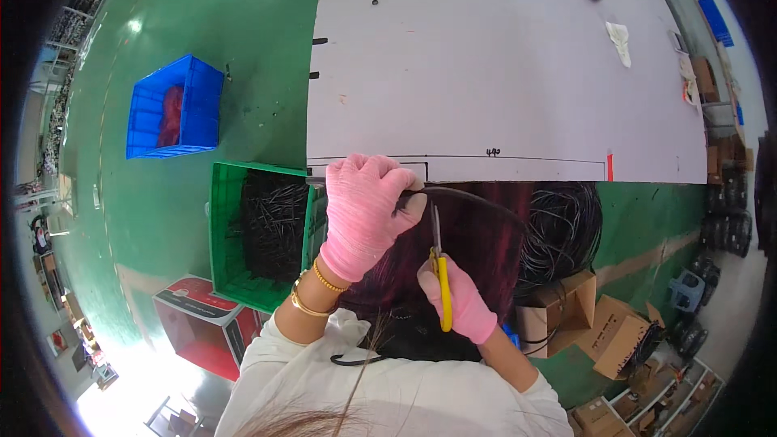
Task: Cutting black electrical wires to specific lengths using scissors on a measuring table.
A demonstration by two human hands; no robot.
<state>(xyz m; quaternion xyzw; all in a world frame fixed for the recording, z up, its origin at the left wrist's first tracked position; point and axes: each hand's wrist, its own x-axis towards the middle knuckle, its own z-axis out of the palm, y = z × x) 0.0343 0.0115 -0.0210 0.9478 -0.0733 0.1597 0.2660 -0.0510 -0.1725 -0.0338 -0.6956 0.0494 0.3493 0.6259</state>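
Observation:
My left hand [364, 210], in a pink glove with pale fingertips, is closed around a thin black tube or cable [477, 197] at the table's near edge. From there the strand bends away to the right, toward a large coil of the same black strand [566, 235]. In my right hand [468, 301], also gloved in pink, is a pair of scissors [445, 291] with yellow handles. Their blades point up, just below the strand and right of my left fingertips. Whether they touch it I cannot tell.
The pale table [502, 97] carries drawn measuring lines and a red mark [610, 167]. Left of me stands a green crate [222, 251] of cut black pieces; beyond is a blue crate [198, 105]. A red-and-white box [198, 307] sits lower left, cardboard boxes [619, 332] lower right.

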